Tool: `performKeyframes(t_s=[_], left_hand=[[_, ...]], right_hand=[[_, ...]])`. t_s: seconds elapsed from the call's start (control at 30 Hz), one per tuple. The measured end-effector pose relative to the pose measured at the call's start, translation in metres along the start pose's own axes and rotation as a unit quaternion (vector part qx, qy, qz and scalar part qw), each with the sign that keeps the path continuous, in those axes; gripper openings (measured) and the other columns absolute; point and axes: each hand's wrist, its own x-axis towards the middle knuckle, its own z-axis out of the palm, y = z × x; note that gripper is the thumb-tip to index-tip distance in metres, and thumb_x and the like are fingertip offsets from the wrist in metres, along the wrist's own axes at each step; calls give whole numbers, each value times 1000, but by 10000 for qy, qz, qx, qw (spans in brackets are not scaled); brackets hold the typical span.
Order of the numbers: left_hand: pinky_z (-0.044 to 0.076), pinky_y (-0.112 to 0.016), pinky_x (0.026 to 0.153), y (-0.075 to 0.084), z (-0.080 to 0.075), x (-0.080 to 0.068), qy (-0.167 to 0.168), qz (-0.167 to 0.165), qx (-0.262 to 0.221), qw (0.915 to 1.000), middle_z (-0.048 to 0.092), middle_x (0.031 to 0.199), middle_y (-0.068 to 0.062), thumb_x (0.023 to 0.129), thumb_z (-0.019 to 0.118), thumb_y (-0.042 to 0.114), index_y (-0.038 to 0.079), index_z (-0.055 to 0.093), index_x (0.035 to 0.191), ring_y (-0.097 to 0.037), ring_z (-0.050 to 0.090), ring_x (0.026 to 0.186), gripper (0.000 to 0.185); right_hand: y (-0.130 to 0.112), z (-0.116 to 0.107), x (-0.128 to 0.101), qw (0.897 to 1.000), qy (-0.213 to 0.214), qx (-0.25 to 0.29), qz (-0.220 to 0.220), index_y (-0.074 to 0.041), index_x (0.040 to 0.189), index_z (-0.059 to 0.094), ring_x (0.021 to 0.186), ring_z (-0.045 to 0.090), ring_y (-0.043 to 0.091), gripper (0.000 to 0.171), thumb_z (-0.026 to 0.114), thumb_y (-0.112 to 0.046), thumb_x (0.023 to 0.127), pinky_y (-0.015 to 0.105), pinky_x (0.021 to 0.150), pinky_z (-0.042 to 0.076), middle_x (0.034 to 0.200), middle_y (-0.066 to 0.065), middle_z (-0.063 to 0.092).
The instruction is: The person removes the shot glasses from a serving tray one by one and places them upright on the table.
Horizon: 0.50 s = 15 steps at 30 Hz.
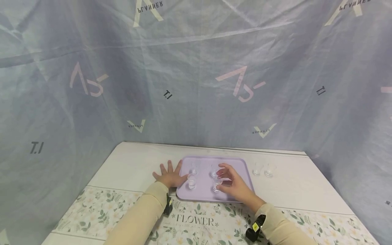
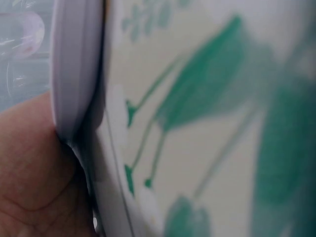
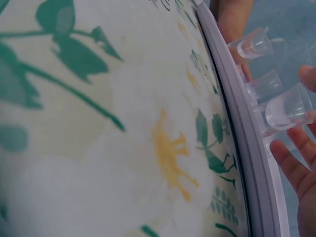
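clear small glass (image 1: 217, 183) pinched by right hand (image 1: 235, 185) fingers; left hand (image 1: 170, 176) flat, spread beside it.

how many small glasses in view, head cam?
6. Four on the lavender tray: back-left, back-right, front-left, front-right at the right hand. Two on the table right of it.

Looked forward and down from head height, taking in the whole table (image 1: 306, 183), the lavender tray (image 1: 235, 165) and both forearms. Sat almost on the floral mat (image 2: 207, 148) at the left wrist, pressed against the tray's edge (image 2: 74, 74), blurred by nearness. Skimmed the mat (image 3: 98, 123) from the right wrist, facing the tray rim (image 3: 247, 148) and small glasses (image 3: 289, 106). Shared tray rim and mat across all three.
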Motion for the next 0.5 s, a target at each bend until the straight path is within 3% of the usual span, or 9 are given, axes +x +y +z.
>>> performKeyframes(t_s=[0.5], left_hand=[[-10,-84,102,-1,2,2,20,18,13,10000,-11,167,-21,92,36,78,35,2,163,-56,-15,147,90]], right_hand=[[1,4,-2,9993,-67,-239,263,-13,147,41,107,63,39,78,79,7,81,42,89,56,122,24,60]])
